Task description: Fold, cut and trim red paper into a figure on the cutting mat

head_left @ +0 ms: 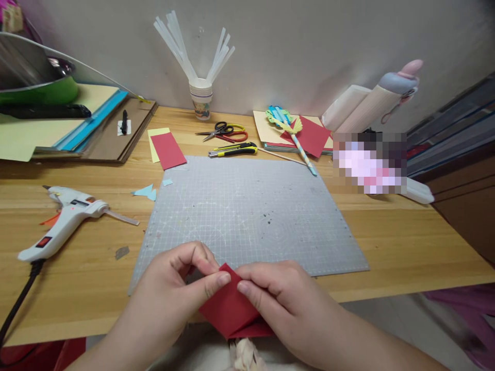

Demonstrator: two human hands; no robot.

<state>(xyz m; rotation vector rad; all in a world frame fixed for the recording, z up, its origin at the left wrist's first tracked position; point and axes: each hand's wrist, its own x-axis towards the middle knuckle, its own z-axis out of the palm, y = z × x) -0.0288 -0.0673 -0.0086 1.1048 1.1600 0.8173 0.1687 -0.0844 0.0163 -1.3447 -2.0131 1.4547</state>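
Both hands pinch a folded piece of red paper (pixel 228 309) at the near edge of the grey cutting mat (pixel 251 211). My left hand (pixel 181 288) grips its upper left corner between thumb and fingers. My right hand (pixel 282 299) presses the paper's right side with thumb and curled fingers. The paper hangs partly over the front edge of the wooden desk (pixel 406 242).
A white glue gun (pixel 65 219) lies at the left with its cord. Scissors (pixel 224 131), a yellow utility knife (pixel 234 150), a red paper sheet (pixel 168 149), a cup of glue sticks (pixel 201 100) and stacked paper (pixel 58 129) sit behind the mat.
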